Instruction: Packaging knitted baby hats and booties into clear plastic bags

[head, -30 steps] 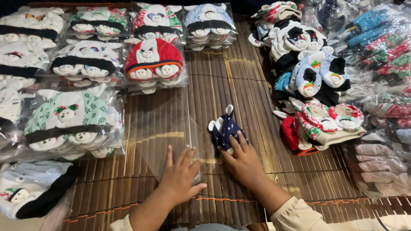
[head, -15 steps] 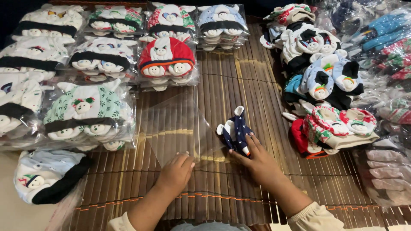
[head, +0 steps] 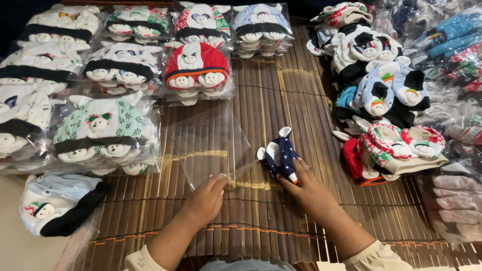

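Navy star-print hat (head: 281,158) (white ears up) lies under right hand (head: 306,188) fingertips, packed hat stacks (head: 108,133) crowding left; left hand (head: 206,198) pinches clear plastic bag (head: 211,145).

Cut off at the right edge: clear-wrapped pale pink knitted pieces (head: 459,200) (kind unclear); hidden under the right hand (head: 306,188), the small navy star-patterned cap's (head: 281,156) lower end.

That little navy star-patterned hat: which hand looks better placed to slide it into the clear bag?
Probably the right hand: its fingers already rest on the navy hat, just beside the bag's near edge. The left hand is pinching the clear bag at that edge, so it seems busy holding it.
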